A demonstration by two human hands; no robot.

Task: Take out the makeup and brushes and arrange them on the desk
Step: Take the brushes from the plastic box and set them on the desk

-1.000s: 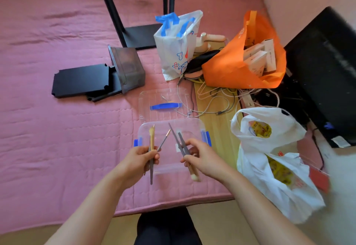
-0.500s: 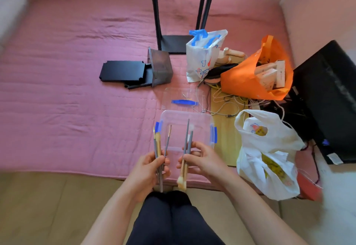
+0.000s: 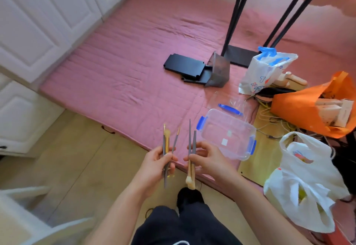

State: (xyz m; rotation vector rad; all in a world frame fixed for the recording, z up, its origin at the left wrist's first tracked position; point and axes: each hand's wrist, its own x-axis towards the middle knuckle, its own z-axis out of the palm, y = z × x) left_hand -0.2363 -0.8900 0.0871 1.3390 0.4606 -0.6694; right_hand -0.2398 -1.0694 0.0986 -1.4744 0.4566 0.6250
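My left hand (image 3: 157,162) grips a bundle of thin makeup brushes (image 3: 166,142) with grey and gold handles, pointing up. My right hand (image 3: 210,159) pinches two more grey-handled brushes (image 3: 192,144), their pale bristle heads hanging down below the fingers. Both hands hover over the edge of the pink mat. A clear plastic box (image 3: 229,135) with blue clips sits on the mat just right of my right hand. Its clear lid (image 3: 229,106) with a blue handle lies behind it.
A pink mat (image 3: 125,71) covers the floor ahead. On it lie black panels (image 3: 184,67), a grey pouch (image 3: 219,73) and a black stand (image 3: 240,32). White bags (image 3: 304,183) and an orange bag (image 3: 308,108) crowd the right. White cabinets (image 3: 38,23) line the left.
The view has swung left and back, showing the cabinets and bare floor. Both hands, holding their brushes, have come away from above the box toward the mat's edge.
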